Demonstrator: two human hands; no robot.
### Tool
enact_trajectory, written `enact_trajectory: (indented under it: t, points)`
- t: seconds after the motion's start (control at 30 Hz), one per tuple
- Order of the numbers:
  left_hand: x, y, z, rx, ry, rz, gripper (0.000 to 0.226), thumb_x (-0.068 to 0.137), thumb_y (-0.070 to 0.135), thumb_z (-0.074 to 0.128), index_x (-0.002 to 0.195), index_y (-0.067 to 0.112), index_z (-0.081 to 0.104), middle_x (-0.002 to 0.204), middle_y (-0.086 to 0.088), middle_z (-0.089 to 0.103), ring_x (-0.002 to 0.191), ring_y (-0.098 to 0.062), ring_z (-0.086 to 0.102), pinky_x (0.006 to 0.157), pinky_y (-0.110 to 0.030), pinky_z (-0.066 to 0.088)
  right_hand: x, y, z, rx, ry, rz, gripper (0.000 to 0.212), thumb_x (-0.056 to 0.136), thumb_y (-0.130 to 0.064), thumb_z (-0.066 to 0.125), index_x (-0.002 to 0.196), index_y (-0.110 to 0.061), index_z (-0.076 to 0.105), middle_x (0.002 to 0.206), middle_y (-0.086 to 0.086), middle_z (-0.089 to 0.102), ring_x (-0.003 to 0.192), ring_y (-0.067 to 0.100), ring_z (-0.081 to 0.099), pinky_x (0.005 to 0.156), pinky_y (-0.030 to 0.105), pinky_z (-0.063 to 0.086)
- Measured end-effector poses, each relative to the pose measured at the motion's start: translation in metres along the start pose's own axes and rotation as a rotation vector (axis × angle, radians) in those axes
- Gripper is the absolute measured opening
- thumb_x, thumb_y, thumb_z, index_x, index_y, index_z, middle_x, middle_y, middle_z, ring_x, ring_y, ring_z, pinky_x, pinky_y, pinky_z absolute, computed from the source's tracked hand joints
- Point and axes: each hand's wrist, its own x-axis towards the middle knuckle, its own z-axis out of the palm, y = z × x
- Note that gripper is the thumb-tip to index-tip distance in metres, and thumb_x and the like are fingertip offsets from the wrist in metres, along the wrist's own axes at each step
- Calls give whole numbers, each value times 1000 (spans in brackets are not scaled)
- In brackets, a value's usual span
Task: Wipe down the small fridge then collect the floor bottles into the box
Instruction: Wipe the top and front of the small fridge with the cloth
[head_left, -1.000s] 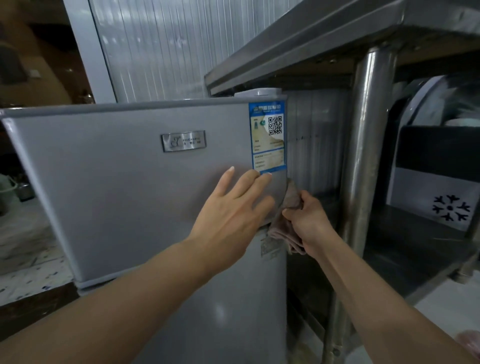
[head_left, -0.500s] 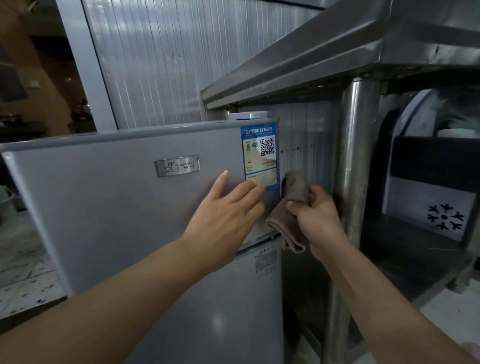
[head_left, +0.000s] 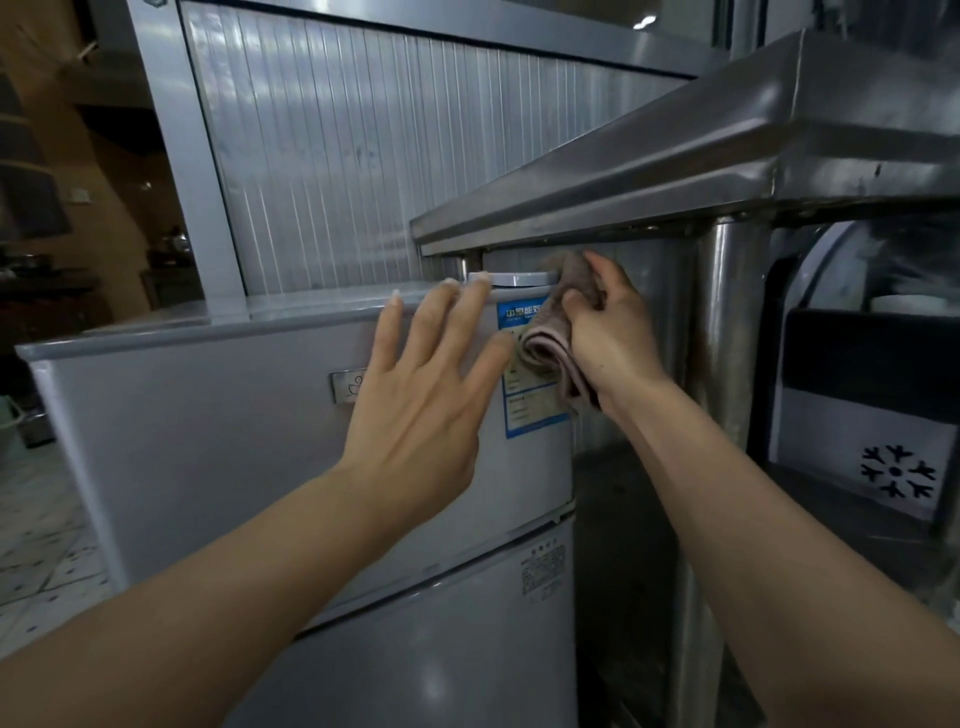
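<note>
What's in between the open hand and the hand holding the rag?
In the head view, the fridge's blue label shows in the gap between the left hand and the right hand. The bunched cloth hangs over part of it.

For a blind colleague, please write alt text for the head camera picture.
A right hand presses a folded brownish cloth to the top right corner of a small grey fridge. The open left hand rests flat on its upper door, beside a steel table leg.
</note>
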Motion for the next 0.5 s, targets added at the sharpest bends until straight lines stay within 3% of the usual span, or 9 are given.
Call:
enact_trajectory:
  t: [0.17, 0.33, 0.5]
  points:
    - [2, 1, 6, -19, -7, -69, 67, 64, 26, 62, 127, 16, 42, 149, -22, 27, 137, -40, 23, 111, -55, 6, -2, 6, -1, 3, -61, 2, 27, 102, -23, 38, 126, -30, 47, 108, 2, 63, 86, 12, 68, 63, 21, 57]
    - [-2, 3, 10, -31, 3, -84, 67, 67, 27, 60, 130, 17, 40, 151, -20, 23, 140, -38, 18, 112, -55, 4, -13, 22, 0, -9, -40, 75, 29, 101, -26, 39, 130, -21, 44, 109, 3, 64, 88, 11, 68, 69, 24, 56]
    - [-10, 3, 15, -43, 2, -54, 69, 68, 28, 57, 134, 18, 39, 156, -17, 11, 144, -35, 7, 112, -56, 2, -50, 71, 0, -66, 18, 168, 28, 101, -22, 37, 128, -22, 45, 116, 4, 61, 100, 16, 62, 85, 32, 52]
